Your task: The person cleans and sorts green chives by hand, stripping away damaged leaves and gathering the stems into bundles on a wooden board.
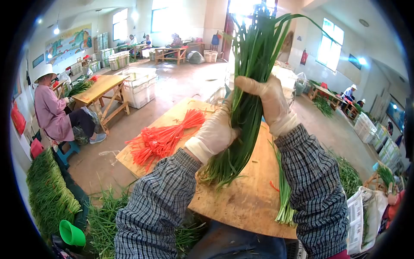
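A thick bunch of long green leafy stalks (246, 108) is held upright over the wooden table (246, 203). My left hand (215, 133), in a pale glove, is wrapped round its lower left side. Higher up, my right hand (267, 98), gloved too, grips the bunch from the right, thumb across the front. Red ties (166, 138) lie in a fanned pile on the table, left of my left hand. A small bundle of green stalks with pale ends (284, 194) rests along the table's right side, beneath my right forearm. One loose red strip (274, 186) lies near it.
A person in a white hat (51, 103) sits at another wooden table (101, 88) at left. Green stalks (51, 192) are heaped at lower left, beside a green bucket (72, 233). White crates (140, 88) stand beyond. A white basket (360, 220) is at lower right, near another person's red sleeve (394, 207).
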The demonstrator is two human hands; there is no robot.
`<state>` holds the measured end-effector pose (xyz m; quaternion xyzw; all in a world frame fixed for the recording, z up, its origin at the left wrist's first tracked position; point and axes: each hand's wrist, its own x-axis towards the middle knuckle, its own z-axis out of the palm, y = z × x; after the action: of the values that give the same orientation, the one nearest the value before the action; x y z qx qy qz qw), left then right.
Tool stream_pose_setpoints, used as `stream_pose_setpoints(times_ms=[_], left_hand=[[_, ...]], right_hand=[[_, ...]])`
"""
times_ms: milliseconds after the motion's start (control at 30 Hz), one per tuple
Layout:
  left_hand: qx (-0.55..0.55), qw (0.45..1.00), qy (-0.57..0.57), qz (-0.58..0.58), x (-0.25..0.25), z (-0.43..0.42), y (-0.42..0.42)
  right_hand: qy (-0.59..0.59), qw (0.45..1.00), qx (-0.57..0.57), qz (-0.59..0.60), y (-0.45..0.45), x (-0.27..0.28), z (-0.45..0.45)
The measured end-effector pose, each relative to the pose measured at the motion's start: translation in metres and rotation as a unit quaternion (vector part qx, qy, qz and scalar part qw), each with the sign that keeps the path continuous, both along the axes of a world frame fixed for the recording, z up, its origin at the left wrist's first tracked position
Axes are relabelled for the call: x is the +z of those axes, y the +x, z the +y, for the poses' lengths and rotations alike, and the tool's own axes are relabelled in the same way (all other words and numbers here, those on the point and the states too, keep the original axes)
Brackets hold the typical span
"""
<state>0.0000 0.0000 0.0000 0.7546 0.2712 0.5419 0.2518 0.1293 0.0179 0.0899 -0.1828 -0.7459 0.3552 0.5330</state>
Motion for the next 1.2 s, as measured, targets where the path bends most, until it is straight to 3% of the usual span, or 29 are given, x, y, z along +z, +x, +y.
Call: stream_pose_setpoints(times_ms=[167, 200, 300, 433, 633, 767, 833, 867, 1000, 1033, 1067, 1100, 1167, 1200], left_hand=[[-0.084, 0.993, -0.078, 0.012, 0.008, -0.016, -0.008], [-0.052, 0.984, -0.169, 0.01, 0.013, -0.023, -0.015], [-0.056, 0.961, -0.272, -0.006, -0.004, -0.023, -0.041], [0.044, 0.947, -0.317, -0.027, -0.018, -0.033, -0.063], [0.066, 0.95, -0.253, -0.173, -0.021, -0.077, -0.091], [0.169, 0.926, -0.23, -0.248, -0.035, -0.134, -0.119], [0.237, 0.909, -0.254, -0.232, -0.044, -0.164, -0.138], [0.281, 0.899, -0.249, -0.226, -0.052, -0.181, -0.144], [0.378, 0.833, -0.389, -0.112, -0.095, -0.255, -0.182], [0.434, 0.801, -0.411, 0.025, -0.136, -0.268, -0.206], [0.483, 0.706, -0.422, 0.3, -0.138, -0.265, -0.197], [0.49, 0.55, -0.397, 0.547, -0.142, -0.259, -0.18], [0.485, 0.748, -0.242, 0.383, -0.163, -0.243, -0.155], [0.439, 0.812, -0.229, 0.31, -0.157, -0.226, -0.132]], right_hand=[[-0.185, 0.982, 0.001, 0.035, -0.001, 0.013, 0.012], [-0.186, 0.981, 0.0, 0.049, -0.002, 0.012, 0.017], [-0.196, 0.979, -0.025, 0.045, 0.002, 0.013, 0.017], [-0.176, 0.983, -0.022, 0.037, 0.01, 0.01, 0.034], [-0.161, 0.987, -0.02, 0.022, 0.018, 0.01, 0.042], [-0.14, 0.989, -0.042, 0.036, 0.018, 0.005, 0.047], [-0.132, 0.988, -0.072, 0.028, 0.017, 0.006, 0.047], [-0.118, 0.989, -0.052, 0.078, 0.014, 0.002, 0.049], [-0.124, 0.989, -0.083, -0.011, 0.026, 0.003, 0.071], [-0.145, 0.986, -0.082, 0.017, 0.024, 0.003, 0.068], [-0.164, 0.982, -0.08, 0.042, 0.018, 0.006, 0.063], [-0.182, 0.978, -0.076, 0.064, 0.008, 0.013, 0.053], [-0.136, 0.984, -0.115, 0.025, -0.001, 0.02, 0.031], [-0.136, 0.985, -0.102, 0.002, 0.0, 0.025, 0.029]])
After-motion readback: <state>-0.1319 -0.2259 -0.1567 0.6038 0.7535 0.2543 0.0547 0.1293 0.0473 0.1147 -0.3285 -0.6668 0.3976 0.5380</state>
